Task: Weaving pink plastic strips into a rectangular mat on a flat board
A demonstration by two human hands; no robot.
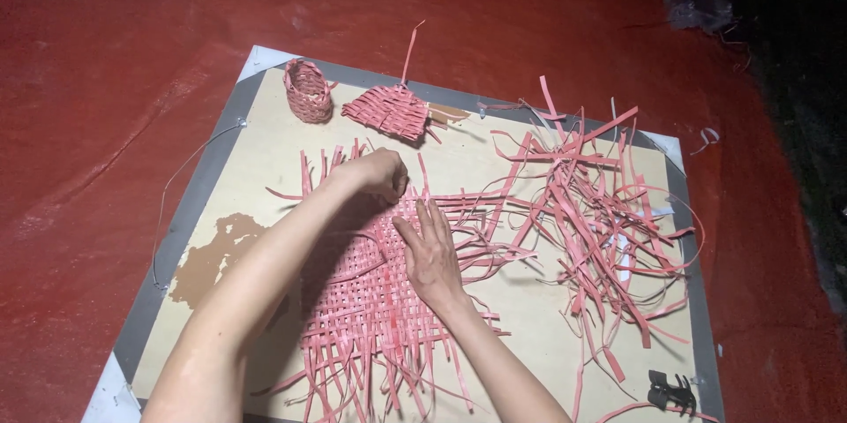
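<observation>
A flat woven mat of red strips (366, 291) lies on a tan board (520, 299), with loose ends sticking out on all sides. My left hand (379, 172) is curled at the mat's far edge, fingers pinching strips there. My right hand (430, 251) lies flat, fingers spread, pressing on the weave just right of centre.
A tangled heap of loose red strips (595, 202) fills the board's right side. A small woven basket (308, 90) and a small woven flat piece (388, 111) sit at the far edge. A black clip (669, 390) lies at the near right corner. Red floor (106, 79) surrounds the board.
</observation>
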